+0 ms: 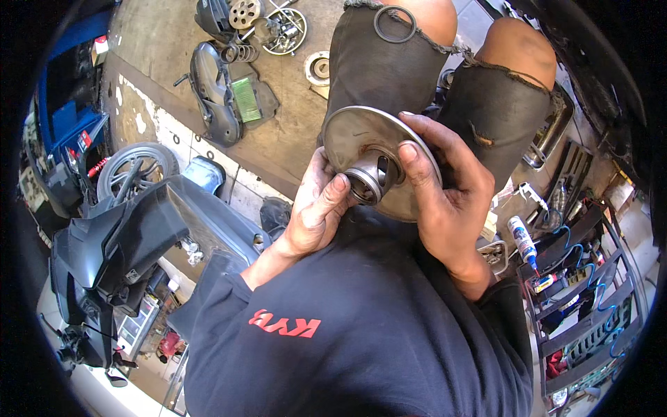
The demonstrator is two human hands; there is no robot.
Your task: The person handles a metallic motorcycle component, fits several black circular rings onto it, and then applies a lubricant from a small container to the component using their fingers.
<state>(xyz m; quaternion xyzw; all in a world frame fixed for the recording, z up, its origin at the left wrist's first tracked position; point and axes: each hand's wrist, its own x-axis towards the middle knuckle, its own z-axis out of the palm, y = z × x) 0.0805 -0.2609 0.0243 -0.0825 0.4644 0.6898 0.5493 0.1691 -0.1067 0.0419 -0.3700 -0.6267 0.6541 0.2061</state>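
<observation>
Both my hands hold a scooter's metal CVT pulley sheave (354, 130) above my lap, its dish-shaped face tilted towards me. My left hand (312, 219) grips the hub (366, 182) from the left, with the thumb against the hub's end. On the other side, my right hand (458, 193) clasps the disc's rim, thumb on the face and fingers around the back. The hub has a slot in its side and a hollow end. A thin dark ring (377, 32) lies on my left thigh near the knee.
On the floor ahead lie a black engine cover (211, 99), a green air filter (246, 100), a coil spring (245, 53) and a bowl (304, 39) of small parts. A dark scooter (135, 245) stands left. To the right are a spray can (521, 240) and a metal rack (578, 370).
</observation>
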